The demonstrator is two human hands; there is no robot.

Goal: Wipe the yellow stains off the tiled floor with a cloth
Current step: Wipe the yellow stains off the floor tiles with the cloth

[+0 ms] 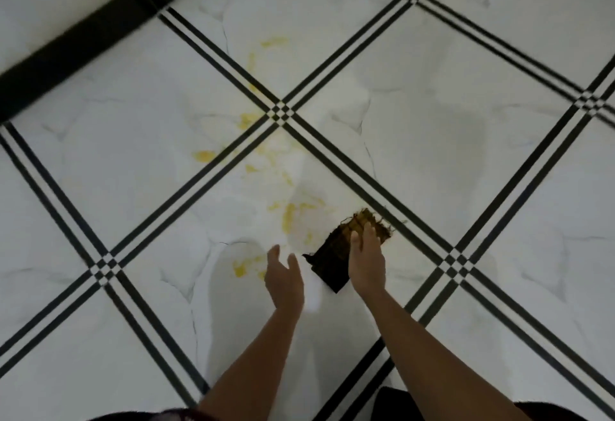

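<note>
A dark brown cloth [336, 254] with a frayed far edge lies folded on the white tiled floor [449, 141]. My right hand [366, 261] lies on its right side with fingers straight, pressing it down. My left hand [284, 275] hovers just left of the cloth, fingers relaxed and holding nothing. Yellow stains spread over the tiles: a streak [289, 217] just beyond the cloth, a blotch [240, 269] left of my left hand, patches [247, 120] near the tile crossing, one spot [204, 155] further left, and faint marks [273, 42] farther away.
Black double lines [376, 187] cross the floor diagonally. A black skirting strip [83, 44] runs along the wall at the upper left. Dark clothing [396, 404] shows at the bottom edge.
</note>
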